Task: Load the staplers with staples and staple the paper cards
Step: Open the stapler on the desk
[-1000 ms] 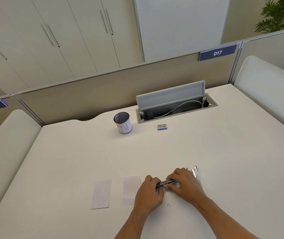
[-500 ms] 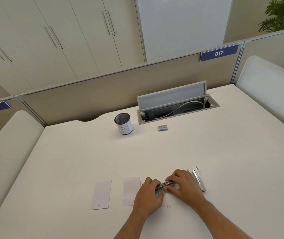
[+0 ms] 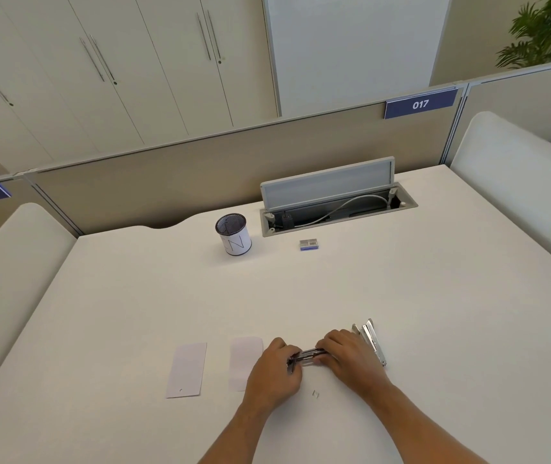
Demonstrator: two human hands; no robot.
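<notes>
Between both hands sits a small dark metal stapler (image 3: 307, 356), low over the white desk top (image 3: 434, 296). Left hand (image 3: 275, 373) has fingers curled round its near end; right hand (image 3: 347, 354) grips the far end, fingers wrapped over the top. Whether it's hinged open can't be told, the fingers cover it.

Step, my read: loading or closing this stapler. Nothing is lined up with a card yet.

Just beyond the right hand's knuckles lies a second silver metal stapler (image 3: 372, 341), splayed open and touching nothing else visible. It probably still needs staples.

Just left of the left hand lies a pale rectangular paper card (image 3: 245, 360), partly hidden by that hand. Another white paper card (image 3: 187, 369) lies further left, apart from the first, with a small mark near its bottom edge.

A loose bent staple (image 3: 315, 394) lies on the desk near both wrists.

Next move calls for: snap the stapler shut, then slide the nearer card into its mouth with the left hand.

Containers, well beyond the hands:
- small grey-and-blue staple box (image 3: 308, 244), looks closed, contents not visible.
- black mesh pen cup with white paper sleeve (image 3: 233, 234), appears empty, though the inside is too dark to be sure.
- grey desk cable tray (image 3: 404, 204), lid up, holding a grey cable and a plug.
</notes>
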